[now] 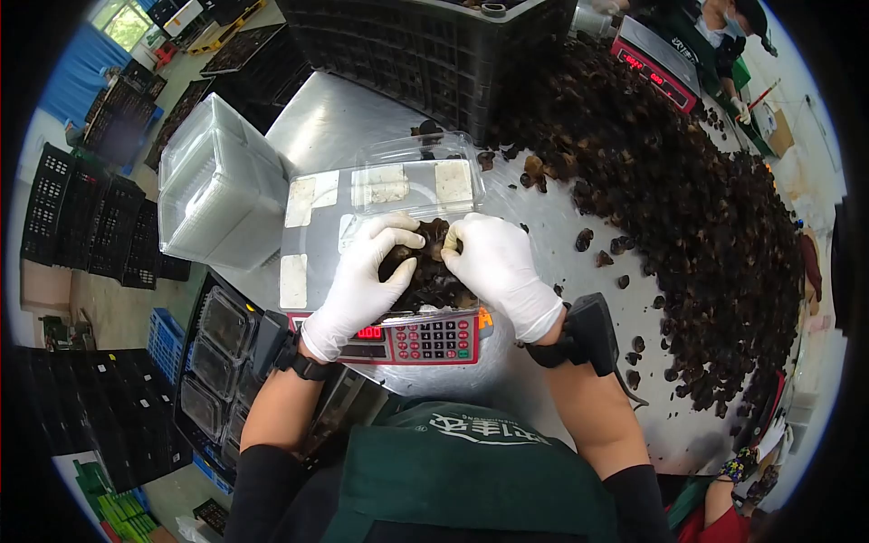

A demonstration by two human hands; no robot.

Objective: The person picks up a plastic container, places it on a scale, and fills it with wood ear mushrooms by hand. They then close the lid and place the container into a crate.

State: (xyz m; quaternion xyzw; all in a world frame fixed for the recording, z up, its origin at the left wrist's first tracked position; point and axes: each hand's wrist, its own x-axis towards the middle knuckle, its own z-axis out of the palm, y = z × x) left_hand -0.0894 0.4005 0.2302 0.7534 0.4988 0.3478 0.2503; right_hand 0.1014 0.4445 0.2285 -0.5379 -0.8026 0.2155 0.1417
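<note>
Both hands wear white gloves and are over a clear plastic box with dark wood ear mushrooms [434, 288] in it. My left hand [367, 276] is at the box's left side, thumb and fingers bent around a piece of mushroom. From the right, my right hand [496, 267] has curled fingers pinching the same cluster at the top. The box's clear lid [412, 181] stands open behind. Beneath the box is a digital scale [308, 213] with a red keypad front; its red display is partly covered by my left wrist.
A stack of clear plastic boxes [213, 190] stands left of the scale. A large black crate [389, 63] rises behind. Loose wood ear mushrooms [634, 181] are heaped on the right of the metal table [326, 118]. Filled boxes [213, 371] lie lower left. Co-workers [724, 45] are at the right.
</note>
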